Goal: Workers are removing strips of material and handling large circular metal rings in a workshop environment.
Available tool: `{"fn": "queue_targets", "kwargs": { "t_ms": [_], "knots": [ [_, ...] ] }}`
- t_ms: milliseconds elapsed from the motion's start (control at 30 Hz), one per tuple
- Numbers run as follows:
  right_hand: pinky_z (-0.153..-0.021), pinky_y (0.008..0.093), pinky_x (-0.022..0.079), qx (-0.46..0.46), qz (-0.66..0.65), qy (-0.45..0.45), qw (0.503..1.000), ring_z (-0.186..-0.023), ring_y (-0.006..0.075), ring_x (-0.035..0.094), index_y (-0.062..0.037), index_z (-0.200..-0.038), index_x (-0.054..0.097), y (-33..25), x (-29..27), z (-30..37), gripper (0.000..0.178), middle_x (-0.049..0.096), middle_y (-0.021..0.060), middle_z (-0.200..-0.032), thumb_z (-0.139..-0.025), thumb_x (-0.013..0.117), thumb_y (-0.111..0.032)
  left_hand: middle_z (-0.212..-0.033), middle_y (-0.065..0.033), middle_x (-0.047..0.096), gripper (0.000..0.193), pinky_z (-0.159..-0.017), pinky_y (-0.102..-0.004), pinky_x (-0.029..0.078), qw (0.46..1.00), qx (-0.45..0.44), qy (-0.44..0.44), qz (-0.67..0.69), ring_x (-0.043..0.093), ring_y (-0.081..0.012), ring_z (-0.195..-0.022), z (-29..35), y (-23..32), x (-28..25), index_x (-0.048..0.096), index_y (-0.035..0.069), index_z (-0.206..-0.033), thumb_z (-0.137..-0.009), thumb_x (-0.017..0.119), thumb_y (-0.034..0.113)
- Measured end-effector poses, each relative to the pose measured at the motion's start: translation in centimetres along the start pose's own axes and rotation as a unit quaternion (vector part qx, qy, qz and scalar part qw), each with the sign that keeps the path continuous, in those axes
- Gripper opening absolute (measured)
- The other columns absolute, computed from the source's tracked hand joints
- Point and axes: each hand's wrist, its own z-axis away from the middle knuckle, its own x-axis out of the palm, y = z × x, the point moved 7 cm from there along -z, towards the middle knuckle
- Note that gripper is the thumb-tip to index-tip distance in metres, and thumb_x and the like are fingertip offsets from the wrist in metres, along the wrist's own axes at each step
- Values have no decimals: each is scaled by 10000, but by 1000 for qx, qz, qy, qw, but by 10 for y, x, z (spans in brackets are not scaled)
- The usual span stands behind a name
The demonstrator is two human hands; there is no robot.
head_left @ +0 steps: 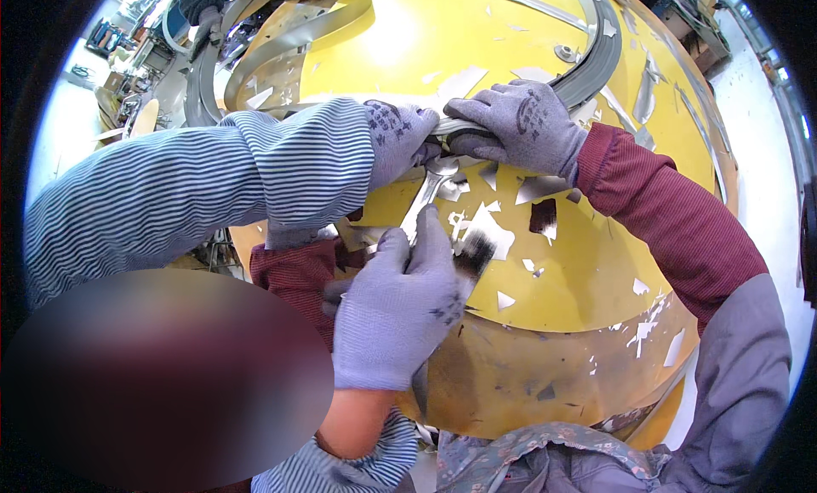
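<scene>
My right hand (523,123), in a grey knit glove under a maroon cuff, is closed over a grey strip (591,72) with a metallic edge, its fingers curled round the strip's end. My left sleeve (294,276), also maroon, passes under a co-worker's striped arm, and the hand at its end is hidden. The co-worker's one gloved hand (396,140) grips the strip's end beside my fingers. Their other gloved hand (400,306) has thumb and forefinger at a shiny spanner (430,191), whose head touches the area below the strip.
A large, rounded yellow surface (587,272) carries torn film scraps and a brown lower band (528,365). A loose metallic strip (298,34) curls at upper left, near another person's gloved hand (208,21). The co-worker's blurred head fills the lower left.
</scene>
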Motion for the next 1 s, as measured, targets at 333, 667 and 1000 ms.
{"fn": "queue_targets", "kwargs": {
  "t_ms": [333, 667, 1000],
  "knots": [
    [-765, 432, 532, -3, -6, -21, 1000, -881, 301, 678, -144, -1153, 619, -2, -3, -6, 448, 678, 115, -922, -898, 589, -511, -1321, -184, 569, 437, -861, -252, 473, 987, 95, -60, -112, 603, -187, -999, 44, 3, 9, 511, -118, -1319, -928, 511, 77],
    [-775, 430, 531, -15, -21, -5, 1000, -906, 298, 674, -135, -1192, 587, -2, 0, -2, 468, 670, 107, -963, -883, 620, -484, -1276, -139, 616, 443, -1006, -251, 439, 710, 228, -86, -661, 582, -165, -1178, 57, -11, 47, 480, -43, -1395, -999, 543, 145],
    [-784, 432, 531, -10, -15, -14, 1000, -914, 299, 670, -141, -1218, 589, -1, 1, -3, 486, 668, 98, -965, -890, 607, -499, -1360, -179, 548, 407, -984, -278, 472, 720, 228, -89, -650, 548, -188, -1233, 59, -1, 56, 488, -61, -1375, -987, 507, 62]
  ]
}}
